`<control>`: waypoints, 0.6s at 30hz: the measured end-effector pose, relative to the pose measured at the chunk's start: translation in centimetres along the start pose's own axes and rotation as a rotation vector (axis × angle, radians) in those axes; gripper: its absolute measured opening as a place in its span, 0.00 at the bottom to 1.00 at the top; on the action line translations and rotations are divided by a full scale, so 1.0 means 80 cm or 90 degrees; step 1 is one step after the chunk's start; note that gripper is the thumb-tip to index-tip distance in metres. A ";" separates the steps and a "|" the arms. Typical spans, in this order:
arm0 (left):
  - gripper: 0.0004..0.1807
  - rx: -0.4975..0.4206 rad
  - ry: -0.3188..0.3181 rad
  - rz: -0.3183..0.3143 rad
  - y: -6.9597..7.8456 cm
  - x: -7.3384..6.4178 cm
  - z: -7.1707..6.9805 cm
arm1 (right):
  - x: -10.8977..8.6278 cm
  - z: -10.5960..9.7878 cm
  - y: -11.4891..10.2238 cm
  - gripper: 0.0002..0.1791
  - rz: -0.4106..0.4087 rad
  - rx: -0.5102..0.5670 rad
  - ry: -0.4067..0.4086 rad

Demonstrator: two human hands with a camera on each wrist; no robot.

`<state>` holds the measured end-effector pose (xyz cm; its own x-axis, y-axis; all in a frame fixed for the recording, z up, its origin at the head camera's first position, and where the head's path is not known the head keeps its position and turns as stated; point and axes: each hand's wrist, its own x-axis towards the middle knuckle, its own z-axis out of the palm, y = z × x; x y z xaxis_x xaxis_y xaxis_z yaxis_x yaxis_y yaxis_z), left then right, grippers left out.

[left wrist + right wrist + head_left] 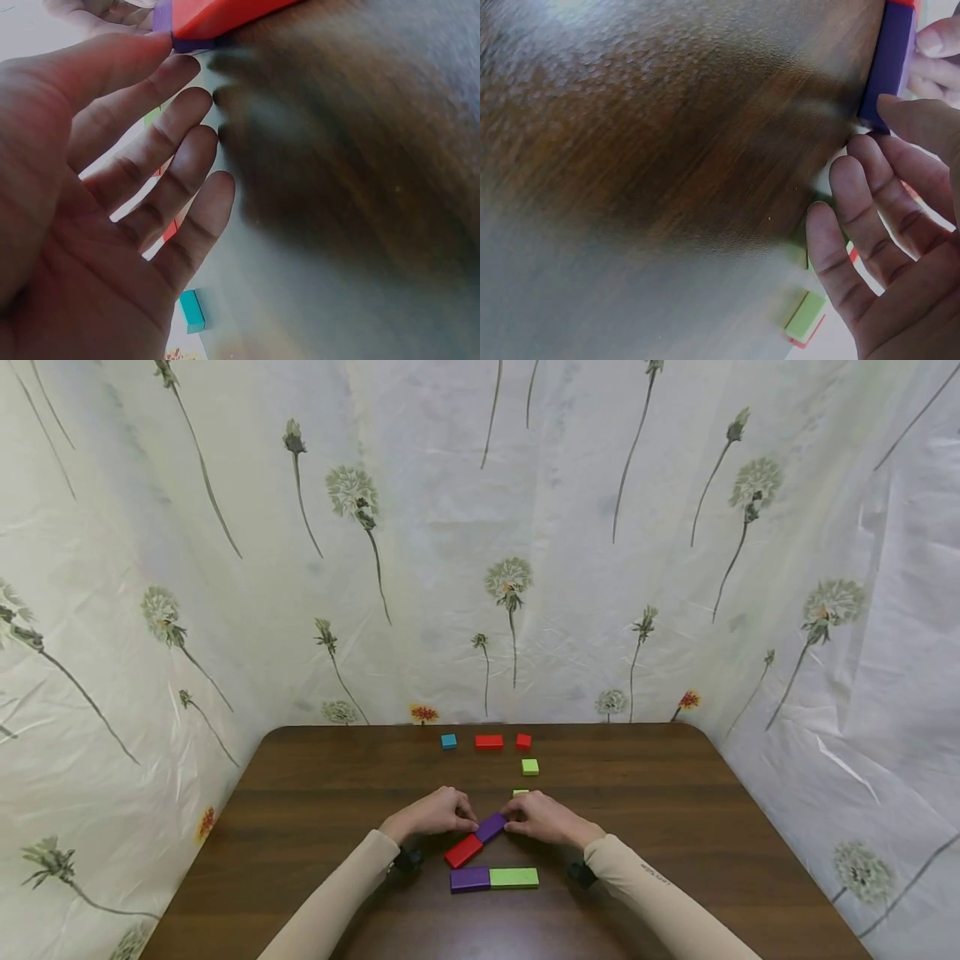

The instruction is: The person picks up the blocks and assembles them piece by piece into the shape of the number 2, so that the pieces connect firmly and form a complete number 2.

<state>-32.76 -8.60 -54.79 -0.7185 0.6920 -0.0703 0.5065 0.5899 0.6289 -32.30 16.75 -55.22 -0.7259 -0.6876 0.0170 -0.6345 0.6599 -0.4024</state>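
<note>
In the middle of the table a red block [463, 852] and a purple block [491, 828] lie end to end in a slanting line. At the far side of the purple block, near its joint with the red one, is my left hand [435, 814]; its thumb tip touches the purple block and its other fingers are loosely extended. My right hand [551, 818] pinches the purple block's right end between thumb and forefinger, as the right wrist view shows, with the remaining fingers spread loosely. Nearer me lie a second purple block [469, 880] and a long green block [513, 878], end to end.
Beyond the hands are a small green block [530, 767] and another green block [521, 792], partly hidden by my right hand. Along the table's back edge sit a blue block [448, 741], a longer red block [489, 742] and a small red block [523, 741]. A flowered curtain [450, 568] hangs behind.
</note>
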 end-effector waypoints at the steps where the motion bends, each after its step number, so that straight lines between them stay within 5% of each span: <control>1: 0.08 0.000 0.000 0.000 0.000 0.000 0.000 | 0.000 0.000 0.000 0.12 -0.002 0.000 0.001; 18: 0.10 -0.017 0.004 -0.001 0.000 -0.004 -0.002 | -0.003 -0.004 0.006 0.13 0.000 0.057 0.003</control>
<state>-32.57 -8.89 -54.61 -0.7223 0.6884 -0.0661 0.4928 0.5794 0.6492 -32.52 17.35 -55.10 -0.7272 -0.6861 0.0215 -0.6087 0.6301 -0.4821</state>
